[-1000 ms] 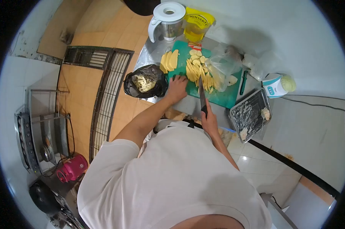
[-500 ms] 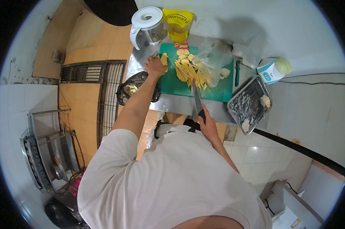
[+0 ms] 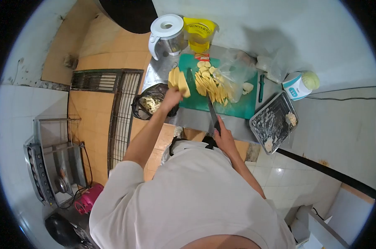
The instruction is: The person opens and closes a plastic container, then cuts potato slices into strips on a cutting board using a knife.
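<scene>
My left hand (image 3: 173, 97) is at the lower end of several flat, pale yellow slices (image 3: 179, 79), probably potato, at the left edge of the green cutting board (image 3: 243, 108). Its fingers are curled, and whatever they hold is hidden. My right hand (image 3: 224, 135) grips a kitchen knife (image 3: 213, 112) by its dark handle at the board's front edge. The blade points away from me, its tip by a pile of yellow sticks (image 3: 211, 86). Rounder slices (image 3: 203, 65) lie behind the pile.
Left of the board sits a black plastic bag (image 3: 140, 106) with pale pieces inside. A clear plastic bag (image 3: 235, 72) covers the board's right part. A peeler-like green tool (image 3: 261, 88), metal tray (image 3: 275, 120), scale (image 3: 295, 87), jug (image 3: 167, 33) and yellow pouch (image 3: 199, 33) stand around.
My left hand has drawn back toward me along the slices, leaving more of them visible. My right hand keeps its grip on the knife beside the pile. The view has shifted slightly.
</scene>
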`<action>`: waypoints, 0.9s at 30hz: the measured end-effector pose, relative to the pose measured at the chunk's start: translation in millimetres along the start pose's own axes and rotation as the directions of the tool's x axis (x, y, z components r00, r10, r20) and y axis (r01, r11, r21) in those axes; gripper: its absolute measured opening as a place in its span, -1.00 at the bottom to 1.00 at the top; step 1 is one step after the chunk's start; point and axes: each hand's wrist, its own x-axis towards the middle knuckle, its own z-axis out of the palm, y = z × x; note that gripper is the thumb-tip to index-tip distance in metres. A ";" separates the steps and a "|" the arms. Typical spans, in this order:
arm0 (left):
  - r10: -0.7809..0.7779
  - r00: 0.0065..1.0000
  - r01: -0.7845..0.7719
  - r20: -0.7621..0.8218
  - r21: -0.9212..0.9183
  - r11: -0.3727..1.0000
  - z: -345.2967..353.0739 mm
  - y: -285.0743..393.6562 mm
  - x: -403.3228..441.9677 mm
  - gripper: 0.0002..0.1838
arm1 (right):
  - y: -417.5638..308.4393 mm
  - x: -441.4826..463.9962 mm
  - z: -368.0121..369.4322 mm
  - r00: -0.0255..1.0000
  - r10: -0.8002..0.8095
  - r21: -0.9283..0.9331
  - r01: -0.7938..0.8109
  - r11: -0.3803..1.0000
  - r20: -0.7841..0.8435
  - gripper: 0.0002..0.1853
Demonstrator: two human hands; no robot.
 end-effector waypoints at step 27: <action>-0.019 1.000 0.013 -0.012 -0.361 0.932 18.0 -81.7 -102.7 -0.73 | -36.9 119.8 69.2 0.994 -0.107 -0.038 0.107 0.994 -0.006 -0.31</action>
